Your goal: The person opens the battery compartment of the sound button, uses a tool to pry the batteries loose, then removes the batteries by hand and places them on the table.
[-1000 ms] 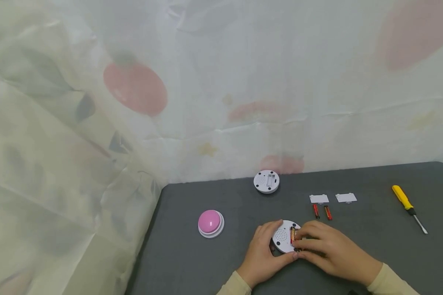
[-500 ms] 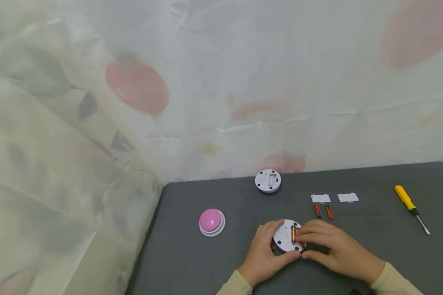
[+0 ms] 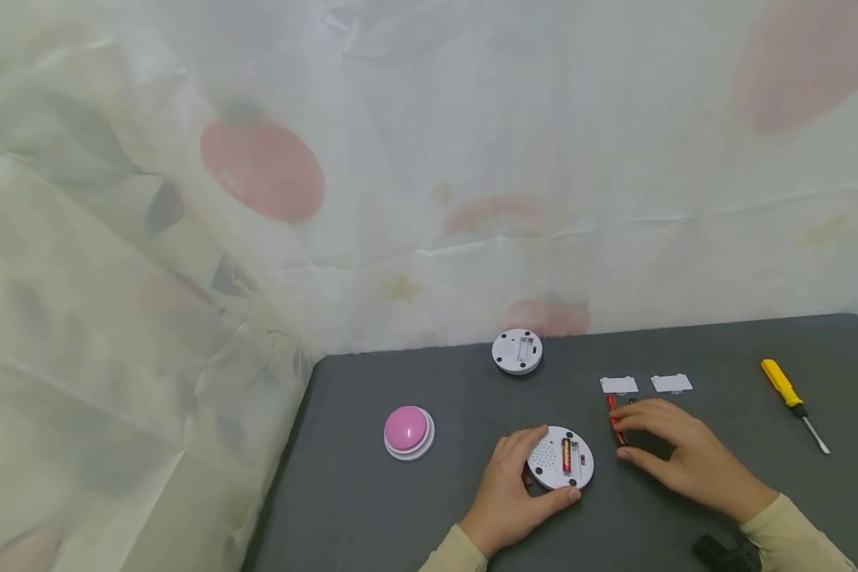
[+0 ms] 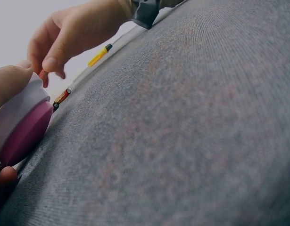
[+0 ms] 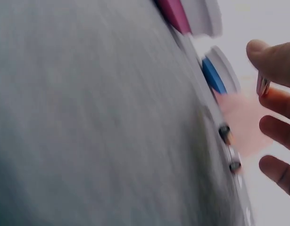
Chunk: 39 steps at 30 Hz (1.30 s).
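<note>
My left hand [image 3: 509, 494] grips a round push button [image 3: 549, 459] turned upside down, thumb and fingers round its rim. In the left wrist view, its pink dome [image 4: 29, 132] faces the table. One red battery [image 3: 566, 457] lies in its uncovered compartment; the slot beside it is bare. To the right, my right hand [image 3: 697, 457] pinches another battery [image 5: 263, 85] between thumb and index finger, above the table and apart from the button. Two loose batteries lie by that hand: the left battery [image 3: 612, 403] shows partly, the other is mostly hidden by the fingers.
Two white battery covers [image 3: 619, 385] lie behind the loose batteries. A yellow-handled screwdriver [image 3: 782, 384] is at far right. A pink-domed button [image 3: 406, 430] stands at left. Another upturned button [image 3: 517, 351], its compartment uncovered, sits near the table's back edge.
My right hand has lifted a battery out of the button's compartment and carried it right, to the loose batteries. My left hand has stayed on the button.
</note>
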Motion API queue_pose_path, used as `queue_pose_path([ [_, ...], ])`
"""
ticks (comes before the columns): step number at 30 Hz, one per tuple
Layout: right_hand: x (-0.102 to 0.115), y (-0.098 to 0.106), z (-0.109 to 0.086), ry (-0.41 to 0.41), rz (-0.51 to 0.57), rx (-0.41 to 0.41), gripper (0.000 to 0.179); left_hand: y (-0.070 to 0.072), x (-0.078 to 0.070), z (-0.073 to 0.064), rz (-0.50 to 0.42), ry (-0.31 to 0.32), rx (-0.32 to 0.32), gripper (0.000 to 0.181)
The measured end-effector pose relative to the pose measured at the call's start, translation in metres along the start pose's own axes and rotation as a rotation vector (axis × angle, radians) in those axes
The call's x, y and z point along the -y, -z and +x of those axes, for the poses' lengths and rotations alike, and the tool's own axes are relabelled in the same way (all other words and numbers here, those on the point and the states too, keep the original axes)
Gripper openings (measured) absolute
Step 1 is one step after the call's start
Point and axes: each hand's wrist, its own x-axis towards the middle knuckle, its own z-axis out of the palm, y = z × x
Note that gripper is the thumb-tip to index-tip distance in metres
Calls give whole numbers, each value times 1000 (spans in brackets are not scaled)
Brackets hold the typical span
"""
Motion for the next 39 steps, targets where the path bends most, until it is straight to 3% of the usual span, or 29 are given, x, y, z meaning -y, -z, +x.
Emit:
queue_pose_path([
  [7,-19,13,-8,-71,-87,-60,54,0,-1,1,-1,-1,7,82],
  [15,-34,18,-14,-93,-119,-87,55,4,0,-4,-31,38,20,82],
  [24,-49,18,-17,-128,-162,-62,53,8,1,-5,-33,36,1,81],
  [39,-54,23,-22,-192,-174,-63,46,7,-1,-2,-19,43,11,80],
])
